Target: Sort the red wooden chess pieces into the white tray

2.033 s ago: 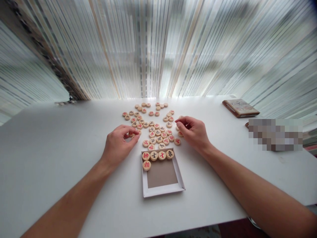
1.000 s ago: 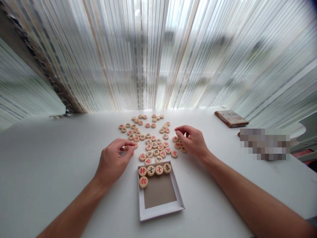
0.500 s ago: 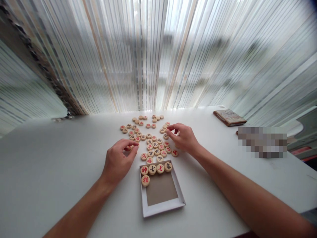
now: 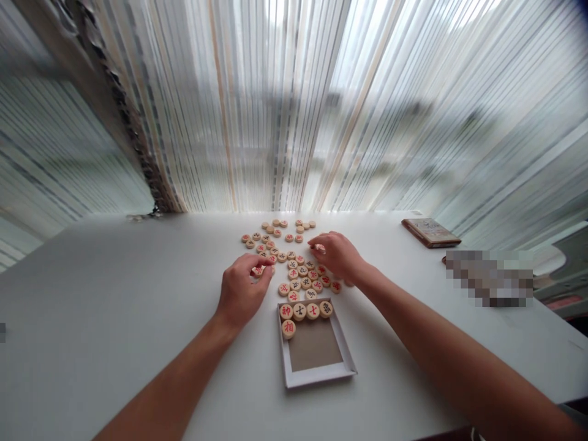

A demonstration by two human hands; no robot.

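Note:
Round wooden xiangqi pieces [image 4: 293, 265] with red or black characters lie scattered on the white table. My left hand [image 4: 241, 291] rests at the left of the cluster, its thumb and index finger loosely curved around a red-marked piece [image 4: 258, 270] that shows in the gap. My right hand [image 4: 337, 254] reaches in from the right, its fingers bent and apart. A red-marked piece [image 4: 320, 248] shows between them; whether it is gripped is unclear. In front stands a shallow white box [image 4: 320, 372] with four pieces along its far side and the 相 piece [image 4: 288, 329] below them.
A thin brown-edged book or box [image 4: 430, 233] lies at the right rear, with a blurred-out item [image 4: 489, 277] nearer. Striped sheer curtains [image 4: 275, 122] hang behind the table [image 4: 105, 306]. One piece [image 4: 349, 283] sits beside my right wrist.
The view has turned slightly left, shifting everything rightward. Against the table, my right hand has moved left over nearby pieces, and a piece now shows beside its wrist. My left hand keeps its place.

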